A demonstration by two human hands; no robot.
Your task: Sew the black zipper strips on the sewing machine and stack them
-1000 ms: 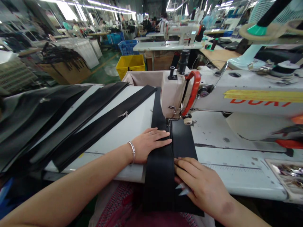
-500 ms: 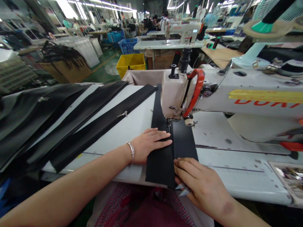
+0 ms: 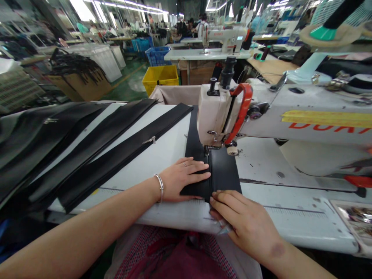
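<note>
Black leather-like panels (image 3: 226, 170) run lengthwise under the presser foot (image 3: 207, 150) of a white sewing machine (image 3: 215, 112), with a dark seam or zipper line between them. My left hand (image 3: 186, 178) lies flat on the left panel, fingers stretched towards that line just in front of the foot. At the near end of the panels, the fingertips of my right hand (image 3: 244, 217) press by the line. Tucked under that hand, pointed silvery blades of what look like thread snips (image 3: 224, 229) stick out, blurred and partly hidden.
Left on the machine table lie several black strips with zippers, one showing a metal zipper pull (image 3: 151, 140). A tray of small metal parts (image 3: 356, 217) sits at the right edge. Beyond the table stand a yellow crate (image 3: 161, 76) and another sewing machine (image 3: 225, 38).
The black panels have slid forward under the presser foot, so their near end is now close to my hands. Both hands have stayed almost in place.
</note>
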